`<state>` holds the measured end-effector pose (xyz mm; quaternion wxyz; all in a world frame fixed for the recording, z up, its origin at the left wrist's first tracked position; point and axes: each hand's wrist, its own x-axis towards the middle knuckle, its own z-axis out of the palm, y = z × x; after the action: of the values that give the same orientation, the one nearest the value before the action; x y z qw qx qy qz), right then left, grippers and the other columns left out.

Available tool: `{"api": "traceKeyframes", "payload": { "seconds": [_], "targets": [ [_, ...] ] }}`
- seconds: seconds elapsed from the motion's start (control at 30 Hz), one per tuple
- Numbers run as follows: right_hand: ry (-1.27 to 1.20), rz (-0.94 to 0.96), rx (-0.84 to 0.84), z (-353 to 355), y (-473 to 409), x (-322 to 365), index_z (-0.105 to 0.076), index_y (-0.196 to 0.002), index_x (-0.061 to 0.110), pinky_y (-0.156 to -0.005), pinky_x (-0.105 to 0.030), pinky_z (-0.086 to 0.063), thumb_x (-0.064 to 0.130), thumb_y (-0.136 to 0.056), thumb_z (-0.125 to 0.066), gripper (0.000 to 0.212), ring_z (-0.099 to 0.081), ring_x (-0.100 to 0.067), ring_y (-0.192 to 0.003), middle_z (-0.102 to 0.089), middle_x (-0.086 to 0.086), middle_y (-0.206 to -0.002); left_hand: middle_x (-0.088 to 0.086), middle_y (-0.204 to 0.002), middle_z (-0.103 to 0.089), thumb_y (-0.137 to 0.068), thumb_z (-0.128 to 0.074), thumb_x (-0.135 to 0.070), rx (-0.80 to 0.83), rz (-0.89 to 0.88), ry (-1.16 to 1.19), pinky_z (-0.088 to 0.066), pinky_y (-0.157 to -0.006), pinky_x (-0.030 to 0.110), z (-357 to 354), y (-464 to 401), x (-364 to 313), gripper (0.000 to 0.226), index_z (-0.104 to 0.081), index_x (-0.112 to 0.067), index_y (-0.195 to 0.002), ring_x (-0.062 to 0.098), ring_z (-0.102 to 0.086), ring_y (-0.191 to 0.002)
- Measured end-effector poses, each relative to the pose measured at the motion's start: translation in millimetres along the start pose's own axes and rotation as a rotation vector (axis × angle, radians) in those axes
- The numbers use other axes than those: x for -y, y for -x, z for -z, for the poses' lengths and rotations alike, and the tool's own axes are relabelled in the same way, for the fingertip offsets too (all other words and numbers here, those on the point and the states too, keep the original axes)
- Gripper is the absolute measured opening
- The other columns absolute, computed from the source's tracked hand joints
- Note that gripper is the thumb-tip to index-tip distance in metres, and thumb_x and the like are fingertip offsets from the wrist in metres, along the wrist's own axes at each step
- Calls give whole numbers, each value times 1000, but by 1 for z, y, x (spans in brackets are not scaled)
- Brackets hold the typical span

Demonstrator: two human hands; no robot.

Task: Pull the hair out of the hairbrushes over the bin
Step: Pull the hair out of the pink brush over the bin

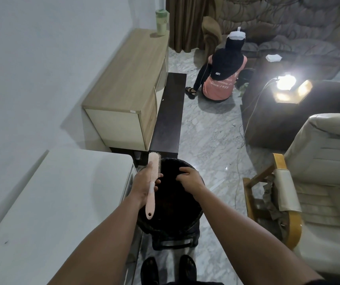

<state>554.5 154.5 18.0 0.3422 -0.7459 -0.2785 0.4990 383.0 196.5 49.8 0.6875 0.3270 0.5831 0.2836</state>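
the left hand (143, 185) is nearest and leftmost, its grip wrapped around the neck of a pink hairbrush (152, 183), bristles facing right, handle hanging down past the palm. just right of that grip, over the dark bin (193, 221), the right hand (188, 178) has fingers curled as if pinching; whether it holds hair i cannot tell. risk: the brush head sits near the bin's left rim, so pulled strands could drop outside onto the floor.
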Motion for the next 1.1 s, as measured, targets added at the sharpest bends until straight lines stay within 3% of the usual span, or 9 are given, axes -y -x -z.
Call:
{"api": "traceKeyframes", "payload": {
  "seconds": [0.13,0.27,0.4,0.57,0.63,0.73,0.9,1.0,1.1],
  "targets": [
    [-94,87,258,-21,15,10,-73,-118,10,-56,-22,-49,30,-85,-86,40,-65,-11,-70,-74,-6,-89,24,-120,-70,-110,-40,-35,18,10,52,-58,-60,33,-10,-6,5,42,-59,-5,-134,29,-71,-93],
    [-118,165,186,-30,14,7,-74,-85,-1,-49,-17,-46,21,-85,-87,25,-57,-4,-48,-66,-2,-62,23,-108,-70,-111,-39,-38,133,131,247,-64,-59,39,-20,3,3,44,-59,-3,-130,32,-71,-87],
    [-221,71,312,-18,12,6,-79,-99,-6,-56,-18,-53,25,-94,-78,31,-62,-7,-55,-71,-6,-66,25,-119,-68,-110,-41,-41,146,125,230,-60,-84,50,-18,-4,4,42,-57,-8,-130,36,-72,-96],
    [-466,-30,272,-14,10,7,-76,-105,-3,-64,-23,-60,20,-101,-68,25,-71,-16,-69,-77,-15,-89,16,-91,-67,-110,-42,-38,119,95,207,-56,-49,29,-19,-3,-2,38,-61,-5,-113,22,-67,-66],
    [-538,-71,54,-7,7,7,-73,-104,-1,-59,-23,-58,13,-103,-64,16,-69,-13,-62,-75,-12,-82,12,-88,-63,-109,-45,-40,64,87,154,-46,-50,26,-12,-10,1,35,-63,-9,-109,16,-60,-63],
    [-276,19,-178,0,-3,3,-71,-111,6,-58,-25,-57,7,-98,-64,15,-67,-14,-65,-75,-9,-83,12,-91,-60,-108,-45,-39,57,125,163,-44,-56,28,-3,-16,8,36,-62,-8,-114,16,-55,-68],
    [21,347,-54,-25,5,6,-80,-101,28,-75,-26,-59,42,-75,-87,30,-68,-4,-68,-76,4,-80,14,-86,-65,-105,-42,-15,177,142,242,-46,-67,30,-17,-18,15,33,-73,-4,-104,19,-58,-71],
    [48,334,-73,-28,2,11,-82,-83,21,-78,-29,-59,23,-84,-83,2,-71,-7,-69,-78,5,-75,9,-78,-56,-100,-47,-12,209,111,90,-37,-57,28,-14,-23,20,28,-75,-9,-98,15,-50,-64],
    [-179,96,-22,-20,-3,12,-74,-85,9,-65,-35,-61,10,-95,-72,11,-68,-16,-61,-72,-9,-75,7,-73,-54,-106,-38,-12,184,45,-79,-35,-51,27,-7,-23,22,36,-73,-10,-109,14,-47,-59]
  ]
}}
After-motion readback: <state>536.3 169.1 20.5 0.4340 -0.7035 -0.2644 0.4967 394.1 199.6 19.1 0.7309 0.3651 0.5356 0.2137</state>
